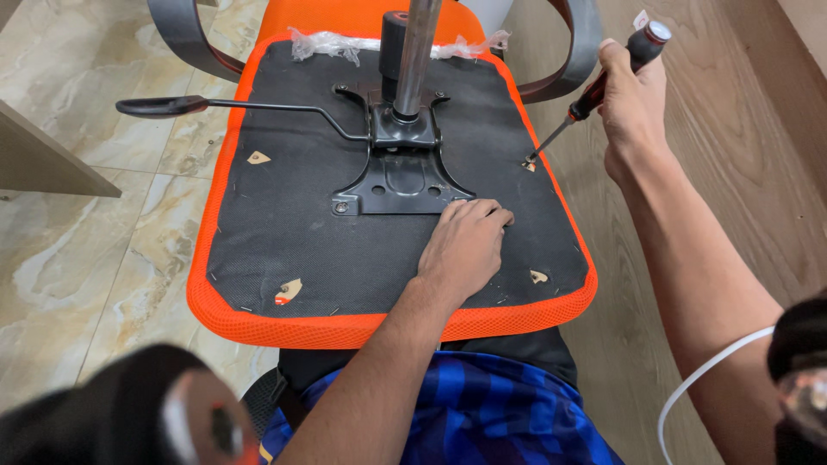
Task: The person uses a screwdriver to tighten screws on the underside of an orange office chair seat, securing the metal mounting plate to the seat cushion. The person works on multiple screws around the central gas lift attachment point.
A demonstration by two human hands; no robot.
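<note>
The upturned orange seat pan (258, 327), w/ its black fabric underside, is lying across the person's lap, front edge toward the camera. The right hand (633, 99) is clenching the handle of a red-and-black screwdriver (603, 86), whose tip is sitting in a screw hole (527, 162) just right of the black mechanism plate (398, 176). The left hand (465, 245) is pressing flat on the fabric just below that plate, fingers curled, grasping nothing.

Progress, as a judgement: the plate looks already mounted at the centre, w/ a bolt showing at its lower-left corner (342, 207), and the gas-lift column (416, 52) and the adjustment lever (215, 106) are in place. The hole by the driver tip is being worked now. Three more cut-outs in the fabric, left of the plate (258, 158), lower left (289, 291) and lower right (538, 276), are looking open, so probably still to do.

Hard to tell: whether a screw is actually in the hole under the tip; too small. The left hand is covering the plate's lower-right corner. The column top and both grey armrests (185, 34) are being cut off by the frame edge.
</note>
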